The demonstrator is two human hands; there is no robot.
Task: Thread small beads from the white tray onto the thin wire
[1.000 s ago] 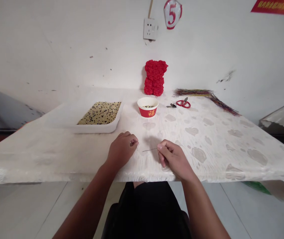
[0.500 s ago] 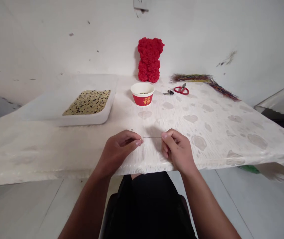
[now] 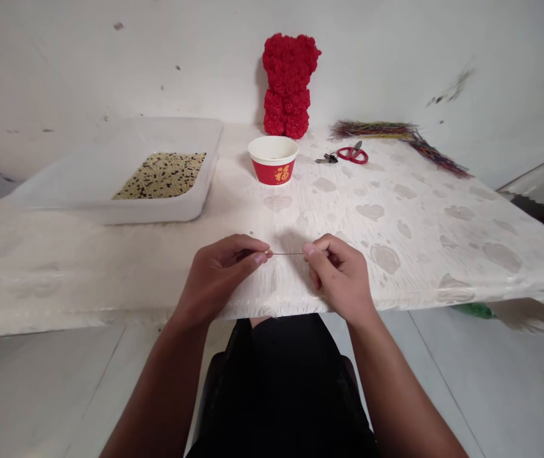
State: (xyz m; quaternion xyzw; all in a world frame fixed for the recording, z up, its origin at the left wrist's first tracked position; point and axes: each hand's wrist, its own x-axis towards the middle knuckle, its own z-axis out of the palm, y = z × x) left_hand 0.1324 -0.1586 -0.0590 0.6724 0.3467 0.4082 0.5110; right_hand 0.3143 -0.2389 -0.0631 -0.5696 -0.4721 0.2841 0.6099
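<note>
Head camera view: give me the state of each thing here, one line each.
left hand, pinching one end of the thin strand
right hand, pinching the other end
thin strand, held straight between both hands
paper bowl, upright, open-topped
plastic tray, holding a layer of seeds
red-handled scissors, lying flat
bundle of coloured strands, lying loose

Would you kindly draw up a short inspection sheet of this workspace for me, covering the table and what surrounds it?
Surface: white patterned plastic cover over the table, creased near the front edge.
Job's things: thin wire held out between both hands.
Clutter: white plastic tray of dark and pale seeds; red-and-white paper bowl; red-handled scissors; small metal item; bundle of multicoloured strands; red rose bear.
Grippers: left hand and right hand, bare, each pinching one end of the wire.
Cables: nothing seen.
Surroundings: scuffed white wall; pale floor.
</note>
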